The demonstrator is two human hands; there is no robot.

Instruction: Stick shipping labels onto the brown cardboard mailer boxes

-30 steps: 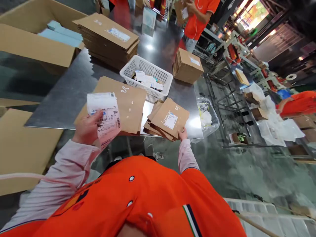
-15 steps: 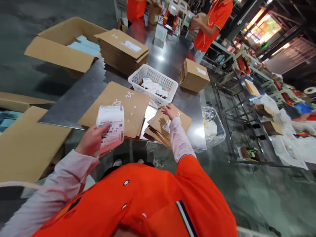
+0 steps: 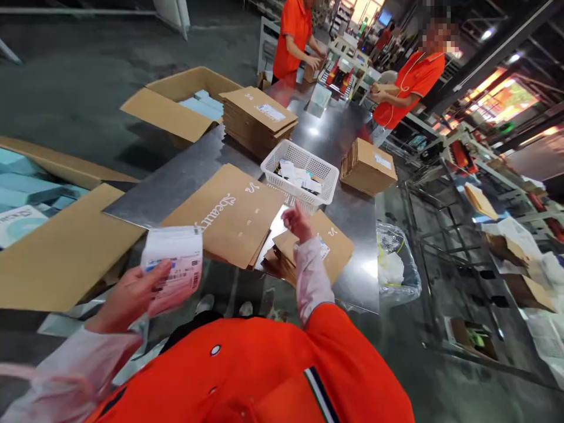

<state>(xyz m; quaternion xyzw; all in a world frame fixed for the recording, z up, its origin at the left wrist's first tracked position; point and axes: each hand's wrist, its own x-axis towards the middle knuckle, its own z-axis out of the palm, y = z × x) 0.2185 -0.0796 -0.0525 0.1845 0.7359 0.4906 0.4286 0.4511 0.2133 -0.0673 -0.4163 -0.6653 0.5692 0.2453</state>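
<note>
My left hand is closed round a stack of white shipping labels, held in front of my chest below the table edge. My right hand hovers with its fingers curled over a small pile of flat brown cardboard mailers. It is just in front of the white plastic basket that holds loose paper slips. What the right fingers hold, if anything, I cannot make out. A larger flattened brown carton with white lettering lies left of the pile.
A steel table carries a tall stack of flat cartons and a smaller stack. An open box sits at its far left. Two people in orange shirts work at the far end. A plastic bag hangs by the right edge.
My right hand lifted from the near edge of the mailer pile and moved forward toward the basket. My left hand with the labels dropped lower and left. The view tilted up.
</note>
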